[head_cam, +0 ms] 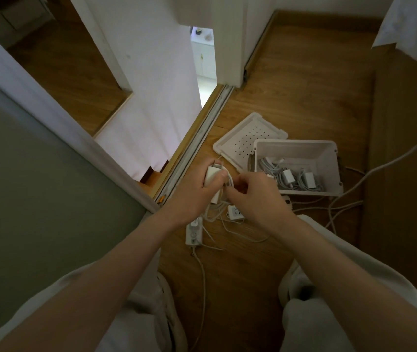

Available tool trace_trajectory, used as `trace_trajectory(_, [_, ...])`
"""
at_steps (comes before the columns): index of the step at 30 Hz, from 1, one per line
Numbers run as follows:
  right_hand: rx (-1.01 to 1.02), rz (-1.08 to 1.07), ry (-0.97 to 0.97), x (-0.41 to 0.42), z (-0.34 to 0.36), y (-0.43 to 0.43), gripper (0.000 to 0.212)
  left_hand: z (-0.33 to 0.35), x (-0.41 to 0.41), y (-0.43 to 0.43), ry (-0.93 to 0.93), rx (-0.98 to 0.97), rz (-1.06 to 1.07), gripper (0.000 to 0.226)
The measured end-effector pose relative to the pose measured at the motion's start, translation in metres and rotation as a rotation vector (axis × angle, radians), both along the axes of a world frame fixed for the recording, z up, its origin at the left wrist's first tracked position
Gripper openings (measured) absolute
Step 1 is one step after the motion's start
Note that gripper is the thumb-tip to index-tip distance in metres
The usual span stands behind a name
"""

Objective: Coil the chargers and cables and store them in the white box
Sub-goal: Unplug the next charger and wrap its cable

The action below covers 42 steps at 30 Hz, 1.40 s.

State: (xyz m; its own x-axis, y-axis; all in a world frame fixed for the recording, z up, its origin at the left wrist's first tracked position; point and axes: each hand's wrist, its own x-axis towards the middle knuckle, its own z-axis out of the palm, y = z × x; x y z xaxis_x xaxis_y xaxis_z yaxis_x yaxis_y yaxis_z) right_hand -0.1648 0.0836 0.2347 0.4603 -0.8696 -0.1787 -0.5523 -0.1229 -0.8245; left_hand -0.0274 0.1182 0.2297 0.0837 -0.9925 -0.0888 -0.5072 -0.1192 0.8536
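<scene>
My left hand (197, 196) grips a white charger block (212, 175) above the wooden floor. Its thin white cable (229, 181) loops around the block, and my right hand (255, 196) pinches that cable right beside it. The white box (296, 148) stands open on the floor just right of my hands, with several coiled chargers and cables (296, 177) inside. More loose white cable (230, 229) trails on the floor beneath my hands.
The box's perforated lid (243, 138) lies behind the box on the left. A white power strip (194, 232) and a small socket adapter (235, 212) lie below my hands. Thick white cords (349, 184) run off to the right. A sliding-door track (197, 146) borders the left.
</scene>
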Motion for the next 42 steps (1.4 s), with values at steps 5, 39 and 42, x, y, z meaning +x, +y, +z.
trace_trajectory(5, [0.11, -0.003, -0.003, -0.007, 0.001, -0.005, 0.023, 0.001, -0.002, -0.004, 0.125, 0.172, -0.017, 0.02])
trace_trajectory(39, [0.113, -0.212, 0.09, -0.027, -0.107, -0.094, 0.026, -0.122, -0.068, -0.099, 0.235, 0.281, 0.412, 0.029])
trace_trajectory(42, [0.132, -0.069, 0.091, -0.032, -0.129, -0.103, 0.037, -0.143, -0.076, -0.116, 0.298, 0.291, 0.483, 0.024])
